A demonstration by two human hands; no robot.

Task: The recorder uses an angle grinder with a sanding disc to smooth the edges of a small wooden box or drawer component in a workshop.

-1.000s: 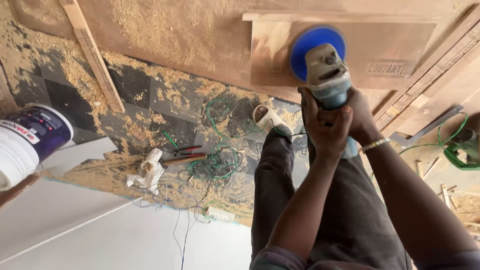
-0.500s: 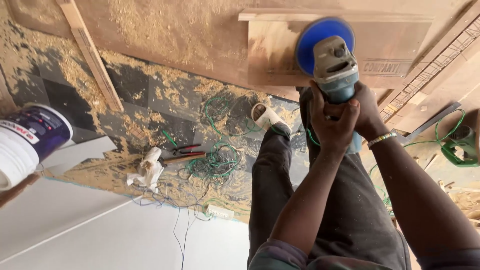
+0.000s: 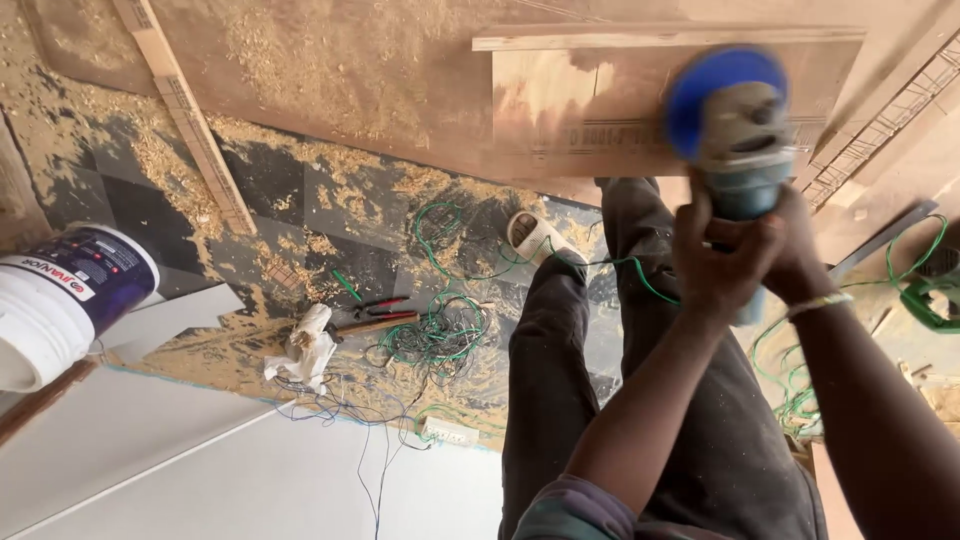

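Here both hands wrap the sander (image 3: pixel 742 150) at two o'clock: the left hand (image 3: pixel 722 258) closes round its body from the near side, and the right hand (image 3: pixel 800 255) clasps beside it. Its blue disc (image 3: pixel 715 95) sits over the plywood board (image 3: pixel 580 100). Green wire (image 3: pixel 435 335) lies on the sawdust-strewn floor (image 3: pixel 300 215).

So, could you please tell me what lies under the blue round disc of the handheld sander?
Under the blue round disc lies the pale rectangular plywood board, on a larger brown sheet. The contact patch itself is covered.
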